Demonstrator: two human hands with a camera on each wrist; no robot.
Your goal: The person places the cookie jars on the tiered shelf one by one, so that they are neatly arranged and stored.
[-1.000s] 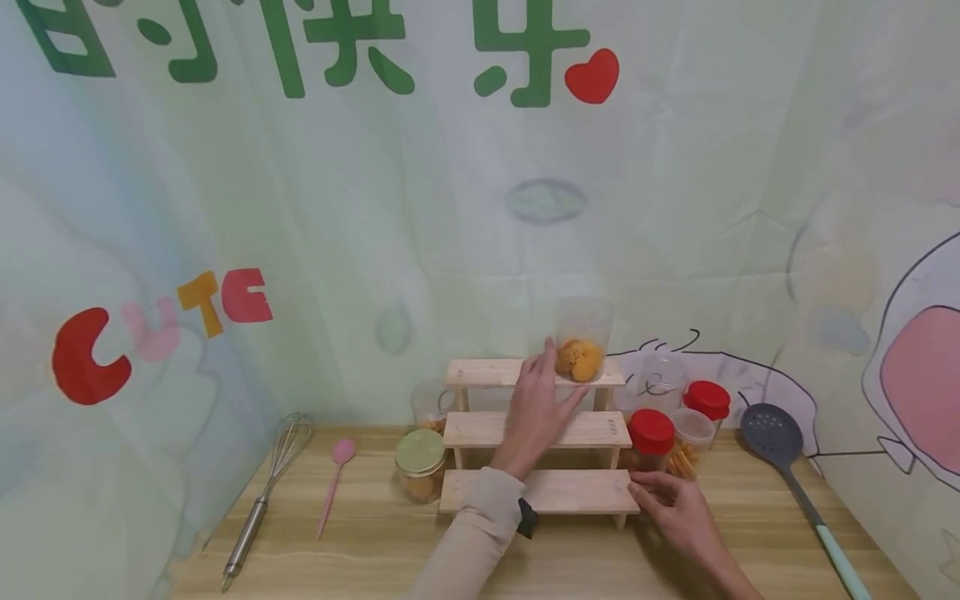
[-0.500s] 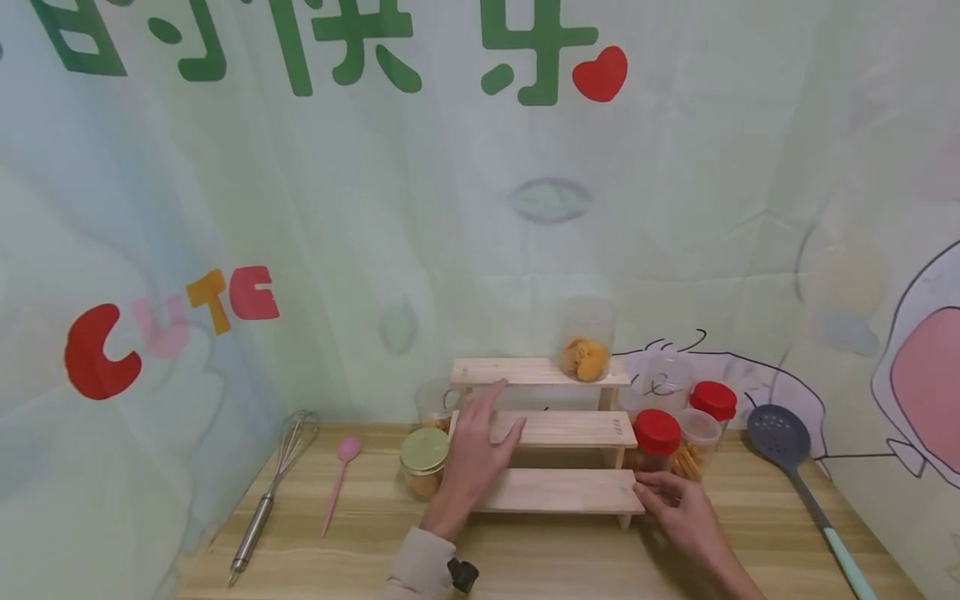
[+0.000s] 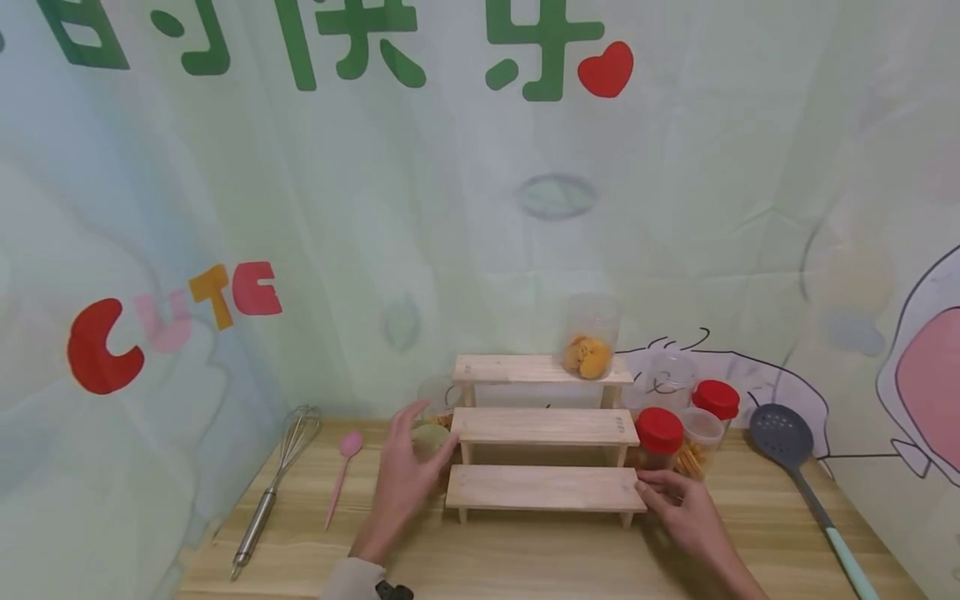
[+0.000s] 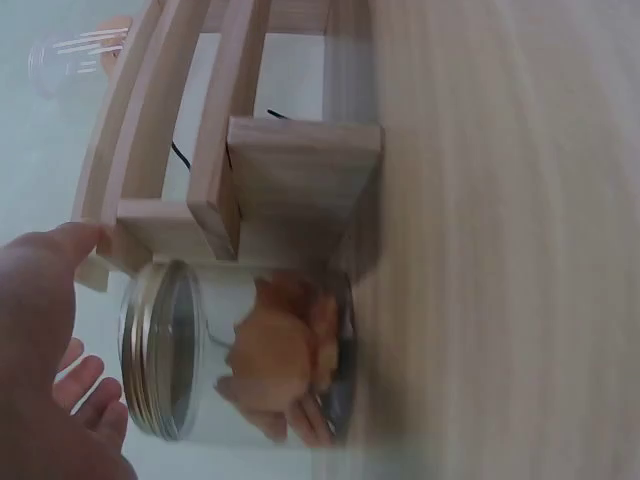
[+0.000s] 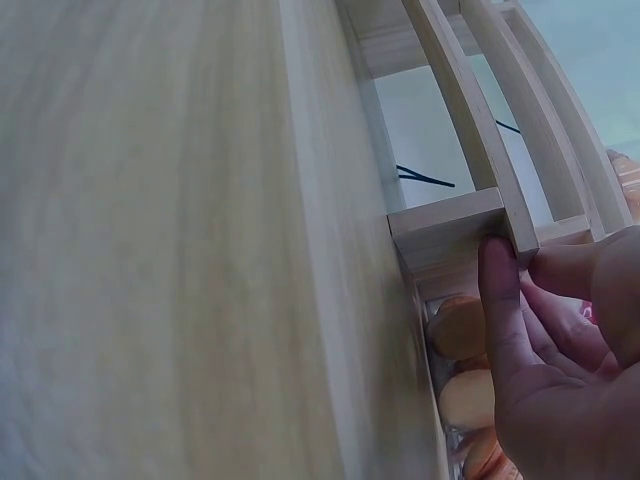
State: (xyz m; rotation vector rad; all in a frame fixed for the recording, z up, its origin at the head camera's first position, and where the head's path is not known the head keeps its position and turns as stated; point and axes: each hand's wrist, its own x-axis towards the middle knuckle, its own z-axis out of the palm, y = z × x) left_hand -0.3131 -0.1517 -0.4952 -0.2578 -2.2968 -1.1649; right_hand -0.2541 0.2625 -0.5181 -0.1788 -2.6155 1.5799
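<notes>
A three-tier wooden display shelf (image 3: 543, 487) stands on the table. My right hand (image 3: 688, 507) pinches the right end of its lowest step between thumb and fingers, as the right wrist view shows on the step's edge (image 5: 505, 215). My left hand (image 3: 405, 477) hovers over the green-lidded glass jar (image 3: 431, 437) left of the shelf, thumb and fingers spread around the lid. In the left wrist view the jar (image 4: 270, 360) holds brown cookies or chips, and the hand seems apart from its lid. On the top step sits a clear jar with orange snacks (image 3: 588, 357).
Right of the shelf stand red-lidded jars (image 3: 660, 431) and a clear tub of snack sticks (image 3: 702, 429). A slotted skimmer (image 3: 782, 433) lies further right. To the left lie a whisk (image 3: 258, 525) and a pink spoon (image 3: 350, 444). Another clear jar (image 3: 437, 392) is behind the green-lidded one.
My left hand has let go of the clear jar on the top step and moved down and left to the green-lidded jar. The right hand has kept its pinch on the shelf.
</notes>
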